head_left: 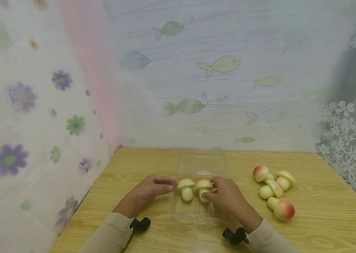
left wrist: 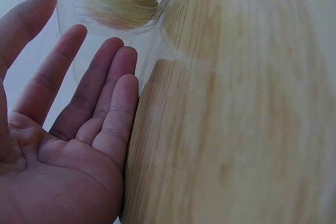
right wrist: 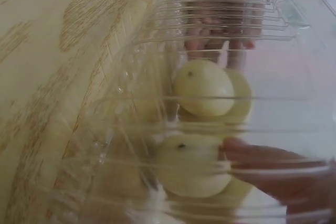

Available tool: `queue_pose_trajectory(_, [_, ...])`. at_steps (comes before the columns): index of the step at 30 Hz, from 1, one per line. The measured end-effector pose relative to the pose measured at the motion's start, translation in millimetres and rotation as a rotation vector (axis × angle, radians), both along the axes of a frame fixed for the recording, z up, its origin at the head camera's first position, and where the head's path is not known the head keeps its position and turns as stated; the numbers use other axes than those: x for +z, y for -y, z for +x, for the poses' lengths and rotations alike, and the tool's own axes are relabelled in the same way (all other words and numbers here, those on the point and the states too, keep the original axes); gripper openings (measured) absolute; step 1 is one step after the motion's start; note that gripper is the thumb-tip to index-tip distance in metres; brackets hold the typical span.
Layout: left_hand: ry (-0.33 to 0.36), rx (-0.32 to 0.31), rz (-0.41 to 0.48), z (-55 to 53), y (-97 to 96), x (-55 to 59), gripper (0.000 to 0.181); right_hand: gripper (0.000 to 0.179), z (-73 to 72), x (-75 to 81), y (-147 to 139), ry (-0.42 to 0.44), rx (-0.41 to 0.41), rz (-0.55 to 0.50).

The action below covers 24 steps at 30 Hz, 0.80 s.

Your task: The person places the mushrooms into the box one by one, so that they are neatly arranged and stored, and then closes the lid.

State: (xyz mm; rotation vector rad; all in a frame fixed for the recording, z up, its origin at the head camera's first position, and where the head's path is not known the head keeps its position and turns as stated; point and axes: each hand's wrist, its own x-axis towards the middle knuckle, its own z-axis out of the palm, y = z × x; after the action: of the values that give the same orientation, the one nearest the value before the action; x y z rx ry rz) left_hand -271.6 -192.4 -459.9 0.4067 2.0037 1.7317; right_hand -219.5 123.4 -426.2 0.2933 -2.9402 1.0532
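A clear plastic clamshell box [head_left: 184, 210] lies with its lid [head_left: 201, 161] folded back on the table. Two artificial mushrooms with pale yellow, pink-tinged caps are side by side in its base. My right hand [head_left: 228, 195] pinches the right mushroom [head_left: 204, 185] between thumb and fingers; in the right wrist view the thumb [right wrist: 262, 163] meets it, seen through the box wall. Just left of the left mushroom [head_left: 186, 195], my left hand [head_left: 147, 191] is at the box's side, its fingers loosely extended and holding nothing. The left wrist view shows its palm [left wrist: 68, 177] facing up.
Several more mushrooms lie in a loose group right of the box, one with a red-pink cap [head_left: 284, 209] nearest me. The wooden table [head_left: 127, 165] meets a fish-print curtain [head_left: 165, 133] behind and flower-print sheets at both sides. Black wrist cameras [head_left: 235, 236] sit by both sleeves.
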Motion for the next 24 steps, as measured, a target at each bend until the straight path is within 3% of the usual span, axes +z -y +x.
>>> queue_pose_trajectory(24, [0.008,0.002,-0.019,1.8,-0.6,2.2,0.047,0.064,4.4,14.3,-6.2,-0.011,0.006,-0.068])
